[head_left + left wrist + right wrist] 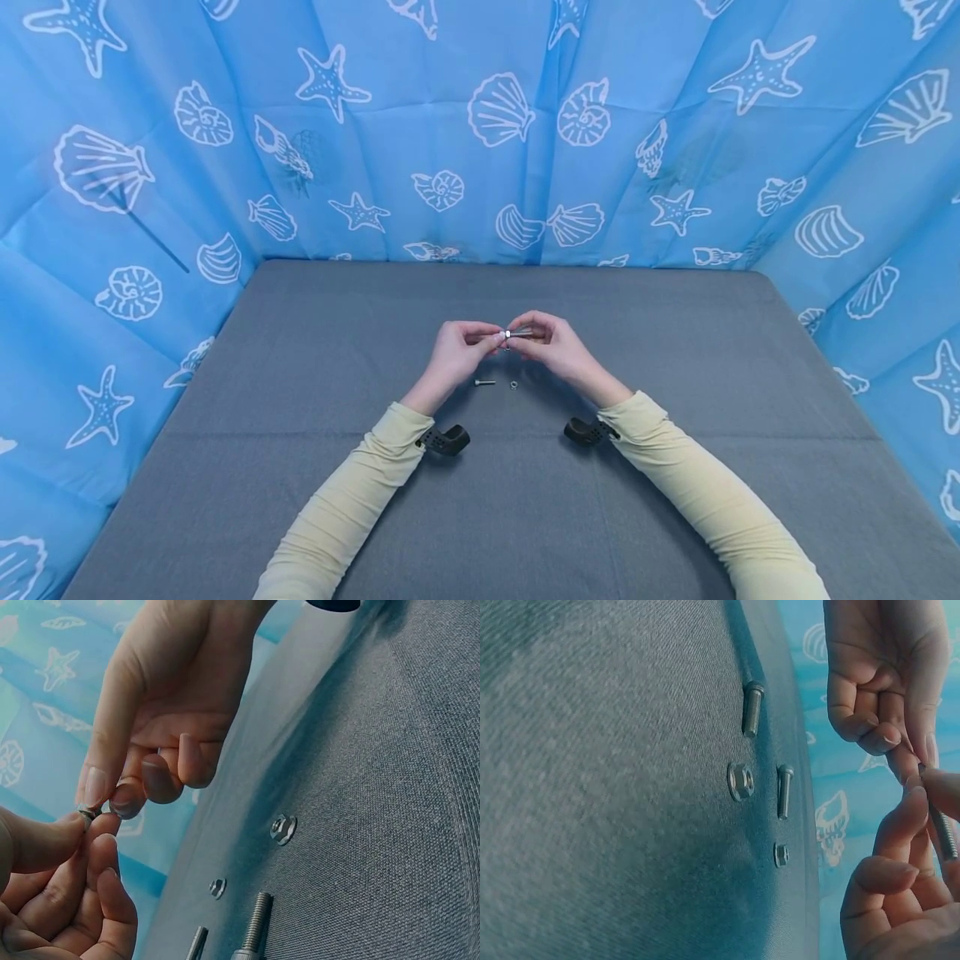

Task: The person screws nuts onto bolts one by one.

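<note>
Over the table, my left hand (459, 346) and right hand (553, 343) meet at their fingertips. Thumb and fingers of my right hand pinch a silver bolt (945, 832), its threaded shaft running back toward the right palm. At the bolt's other end, my left thumb and index finger pinch a small metal nut (88, 813), mostly covered by fingertips. The right thumb lies right at this nut in the left wrist view. On the table below are two more bolts (754, 712) (784, 793) and two flanged nuts (742, 782) (781, 855).
A grey cloth covers the table (300, 467). Blue curtains (442, 108) with white shell and starfish prints stand along the back and both sides. Black wrist-worn devices (447, 440) (583, 432) jut inward from both sleeves, above the near part of the table.
</note>
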Demonstrator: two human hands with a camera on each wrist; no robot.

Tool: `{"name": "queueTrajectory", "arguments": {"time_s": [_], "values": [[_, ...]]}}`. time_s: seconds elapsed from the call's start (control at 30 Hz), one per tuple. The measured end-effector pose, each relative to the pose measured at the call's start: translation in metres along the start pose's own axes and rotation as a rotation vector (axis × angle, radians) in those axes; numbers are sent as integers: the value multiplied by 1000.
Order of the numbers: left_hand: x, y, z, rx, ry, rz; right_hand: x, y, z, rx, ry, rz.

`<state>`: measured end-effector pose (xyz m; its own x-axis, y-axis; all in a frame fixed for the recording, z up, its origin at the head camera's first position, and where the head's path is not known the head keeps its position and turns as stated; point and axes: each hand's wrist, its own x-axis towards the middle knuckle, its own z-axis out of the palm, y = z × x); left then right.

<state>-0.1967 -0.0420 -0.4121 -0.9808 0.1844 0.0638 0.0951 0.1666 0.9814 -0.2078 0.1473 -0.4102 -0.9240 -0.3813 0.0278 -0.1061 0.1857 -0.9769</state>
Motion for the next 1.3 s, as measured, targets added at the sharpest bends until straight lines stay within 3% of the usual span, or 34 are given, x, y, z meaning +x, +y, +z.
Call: {"name": "queueTrajectory", "arguments": {"time_s": [0.2,0.37,0.57,0.77,0.93,1.13,1.3], "values": [[0,0,0,2,2,8,-1,0,1,-74,30,23],[0,1,1,-10,0,-4,0,0,1,-26,22,22],[1,1,1,8,8,1,0,-1,0,-65,35,23],[1,2,1,12,9,9,1,-1,0,1,16,6],[-1,3,1,-2,12,9,0,0,1,-46,33,28],[-1,2,1,-5,13,16,0,1,2,2,16,2],[-1,3,1,-21,14,6,0,1,3,-31,20,16]]}}
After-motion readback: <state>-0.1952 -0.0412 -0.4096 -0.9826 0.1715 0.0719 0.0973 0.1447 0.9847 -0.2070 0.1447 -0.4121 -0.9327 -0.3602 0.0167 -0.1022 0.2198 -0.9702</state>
